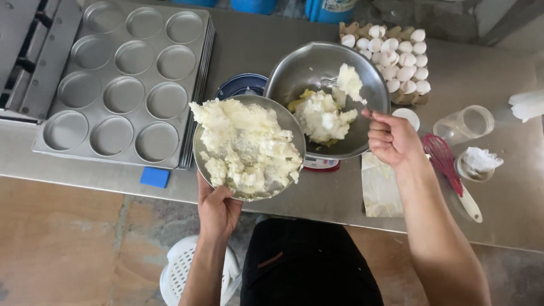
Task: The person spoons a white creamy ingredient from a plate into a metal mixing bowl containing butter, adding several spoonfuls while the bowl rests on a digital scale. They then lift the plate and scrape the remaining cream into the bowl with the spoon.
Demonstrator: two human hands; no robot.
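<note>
The left hand point(218, 209) held a small bowl point(249, 147) still heaped with white lumps, while the right hand point(391, 137) gripped a spoon point(351, 85) dropping some into the big bowl point(327, 99), only partly filled.

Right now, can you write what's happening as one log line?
left hand: holds tilted bowl of white crumbly dough | right hand: holds utensil with white lump over big steel bowl | nearby: muffin tray, egg carton, red whisk

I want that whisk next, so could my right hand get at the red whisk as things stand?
Probably not straight away. The red whisk lies uncovered on the table just beside the right hand, with nothing between them, but that hand is closed on a utensil loaded with white mixture over the big bowl.
</note>
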